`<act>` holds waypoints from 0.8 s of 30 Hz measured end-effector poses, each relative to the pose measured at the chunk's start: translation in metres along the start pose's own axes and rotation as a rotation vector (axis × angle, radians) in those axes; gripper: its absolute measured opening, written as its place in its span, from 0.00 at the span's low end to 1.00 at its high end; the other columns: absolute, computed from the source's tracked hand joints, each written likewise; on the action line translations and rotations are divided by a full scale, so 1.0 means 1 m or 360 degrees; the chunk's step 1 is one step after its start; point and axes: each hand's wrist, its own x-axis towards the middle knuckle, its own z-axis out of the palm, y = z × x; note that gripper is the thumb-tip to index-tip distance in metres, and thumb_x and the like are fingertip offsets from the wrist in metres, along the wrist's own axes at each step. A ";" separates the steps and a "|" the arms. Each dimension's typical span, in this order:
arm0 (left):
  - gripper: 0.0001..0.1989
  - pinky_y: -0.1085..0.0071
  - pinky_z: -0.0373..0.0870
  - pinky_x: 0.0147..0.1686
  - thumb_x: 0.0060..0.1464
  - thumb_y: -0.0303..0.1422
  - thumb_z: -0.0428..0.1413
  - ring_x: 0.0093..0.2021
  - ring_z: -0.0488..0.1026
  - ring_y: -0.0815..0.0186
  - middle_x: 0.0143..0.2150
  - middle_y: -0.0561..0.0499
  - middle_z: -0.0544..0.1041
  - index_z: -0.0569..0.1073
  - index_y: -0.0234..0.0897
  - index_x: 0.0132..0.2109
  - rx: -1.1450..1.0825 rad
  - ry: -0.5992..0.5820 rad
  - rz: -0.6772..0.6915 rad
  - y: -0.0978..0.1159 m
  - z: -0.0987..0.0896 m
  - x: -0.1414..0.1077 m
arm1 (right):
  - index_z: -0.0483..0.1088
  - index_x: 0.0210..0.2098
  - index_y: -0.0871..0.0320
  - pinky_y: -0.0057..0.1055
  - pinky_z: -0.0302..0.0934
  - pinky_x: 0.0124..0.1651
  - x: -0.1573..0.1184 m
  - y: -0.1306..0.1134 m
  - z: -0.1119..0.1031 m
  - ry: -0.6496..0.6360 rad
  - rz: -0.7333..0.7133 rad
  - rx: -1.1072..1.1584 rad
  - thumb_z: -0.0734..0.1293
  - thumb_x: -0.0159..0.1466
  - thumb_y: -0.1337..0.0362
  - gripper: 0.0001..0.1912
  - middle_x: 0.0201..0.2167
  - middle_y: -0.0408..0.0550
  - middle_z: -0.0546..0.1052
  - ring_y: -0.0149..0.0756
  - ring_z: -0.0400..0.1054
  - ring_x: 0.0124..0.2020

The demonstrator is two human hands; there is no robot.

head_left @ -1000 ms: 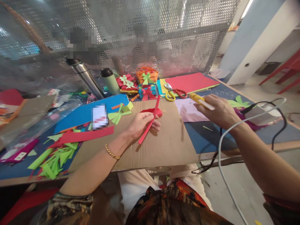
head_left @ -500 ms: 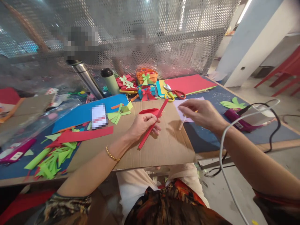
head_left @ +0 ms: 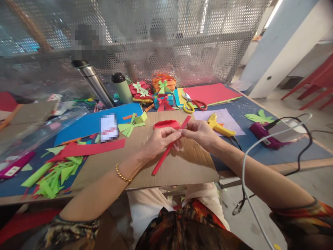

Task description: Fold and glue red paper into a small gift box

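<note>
A narrow red paper strip [head_left: 161,160] slants above the brown cardboard [head_left: 192,170], pinched by my left hand [head_left: 162,140] near its middle. My right hand [head_left: 199,133] meets the left at the fingertips and grips the same strip toward its upper end. Just behind my fingers lies a folded red paper piece [head_left: 166,124]. A yellow glue gun [head_left: 220,126] rests on a lilac sheet [head_left: 234,121], right of my right hand. To the left of my left hand, a green paper bow [head_left: 128,127] sits at the cardboard's edge.
Scissors [head_left: 191,104] lie before red sheets [head_left: 213,93]. Paper baskets [head_left: 163,85] and two bottles [head_left: 122,88] stand at the back. Green scraps [head_left: 58,175] and a phone [head_left: 109,127] are at left. A white cable [head_left: 244,170] hangs beside my right forearm.
My right hand has moved left from the lilac sheet to the red strip and now grips it. The yellow glue gun has come into clear view on the sheet.
</note>
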 end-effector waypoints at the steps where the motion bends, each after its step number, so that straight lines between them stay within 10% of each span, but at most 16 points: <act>1: 0.20 0.73 0.77 0.29 0.54 0.46 0.70 0.26 0.79 0.68 0.28 0.48 0.80 0.76 0.31 0.35 -0.0018 0.0022 0.0028 0.001 0.000 0.000 | 0.76 0.28 0.58 0.33 0.63 0.37 -0.001 0.000 0.001 -0.0008 0.0002 0.0018 0.78 0.53 0.44 0.22 0.27 0.44 0.78 0.32 0.68 0.30; 9: 0.17 0.75 0.74 0.23 0.53 0.43 0.70 0.25 0.76 0.69 0.29 0.50 0.80 0.76 0.33 0.34 -0.0033 0.0113 -0.0093 0.002 0.002 -0.004 | 0.67 0.22 0.56 0.31 0.50 0.31 0.001 -0.004 -0.009 0.0333 -0.0031 0.0024 0.77 0.54 0.49 0.21 0.19 0.38 0.66 0.27 0.56 0.24; 24: 0.13 0.75 0.72 0.26 0.53 0.38 0.69 0.27 0.75 0.69 0.28 0.48 0.80 0.81 0.31 0.33 -0.0028 0.0149 -0.0144 0.003 0.004 -0.005 | 0.67 0.22 0.56 0.32 0.51 0.32 -0.003 -0.006 -0.006 0.0245 -0.0001 -0.0143 0.73 0.59 0.40 0.27 0.19 0.39 0.67 0.28 0.58 0.24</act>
